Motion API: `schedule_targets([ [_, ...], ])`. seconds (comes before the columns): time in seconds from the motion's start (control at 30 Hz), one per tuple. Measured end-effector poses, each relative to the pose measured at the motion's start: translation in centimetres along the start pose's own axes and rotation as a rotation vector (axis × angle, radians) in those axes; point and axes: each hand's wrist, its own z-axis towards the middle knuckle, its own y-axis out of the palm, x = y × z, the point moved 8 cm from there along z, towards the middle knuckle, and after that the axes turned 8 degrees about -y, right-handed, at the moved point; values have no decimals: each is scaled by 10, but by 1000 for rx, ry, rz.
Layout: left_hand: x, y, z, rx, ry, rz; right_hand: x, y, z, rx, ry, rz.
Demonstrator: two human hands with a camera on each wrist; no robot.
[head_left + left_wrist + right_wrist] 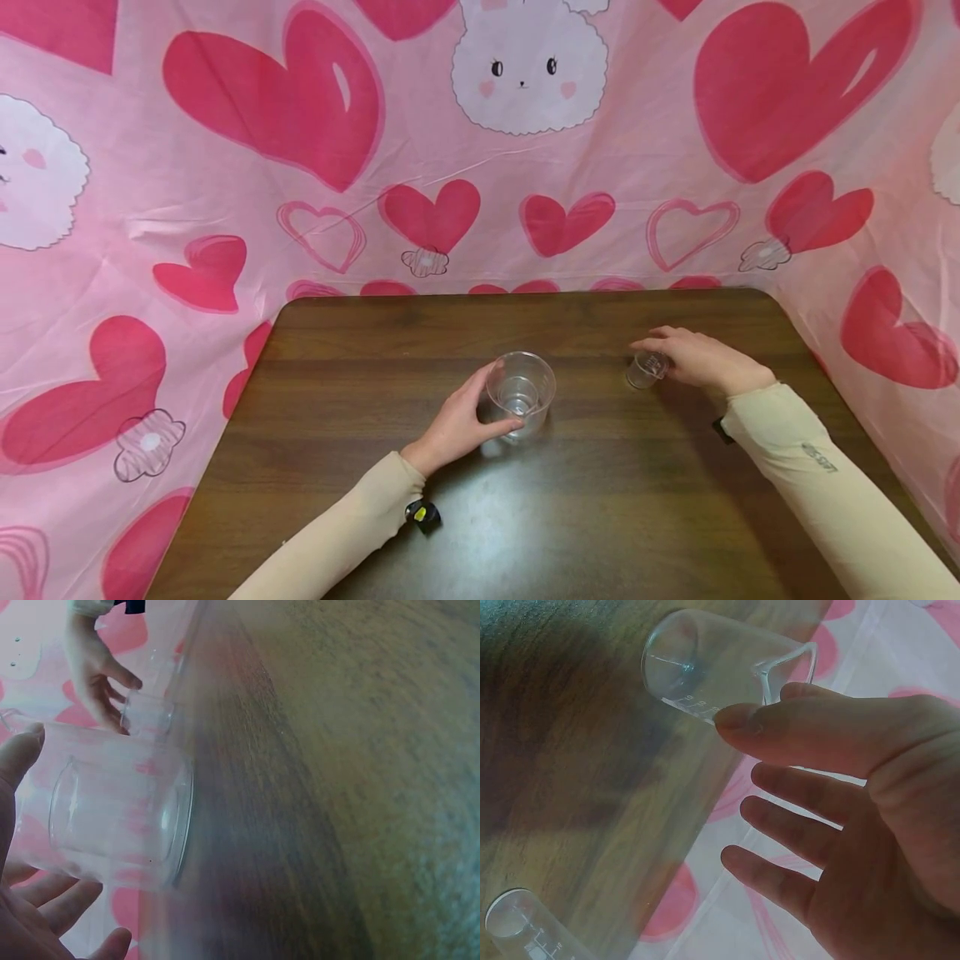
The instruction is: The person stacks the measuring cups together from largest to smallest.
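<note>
A pink cloth (630, 158) is hanging around the far edge and both sides of a dark wooden table (315, 408), and I'm working over the wood with both hands. My left hand (453, 425) is curving round the side of a big clear glass (543, 419), the thumb lying on the side nearer me and the fingers reaching along the other side. The big glass is standing upright, just to the right of that palm. Inside it a medium glass (517, 398) is sitting, its rim lower than the outer one.

My right hand (701, 358) is pinching a small glass (647, 372) near its rim, between thumb and forefinger, while the other three fingers are spreading loosely away from it. The small glass is showing a pouring lip and pale printed marks, and it's sitting just left of that hand, well apart from the big glass. I can't tell whether its base is touching the table.

Behind my hands, cream sleeves (832, 467) are covering both forearms, and a black gadget (425, 517) is sitting below my left wrist. Beyond my hands, red hearts (431, 212) and a white bunny (528, 83) are decorating the cloth.
</note>
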Motion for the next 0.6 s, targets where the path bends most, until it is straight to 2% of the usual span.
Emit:
schedule_targets([
  [0.4, 0, -1, 0, -8, 2, -5, 1, -1, 0, 14, -25, 20],
  [0.6, 0, -1, 0, -13, -2, -2, 3, 1, -1, 5, 13, 44],
])
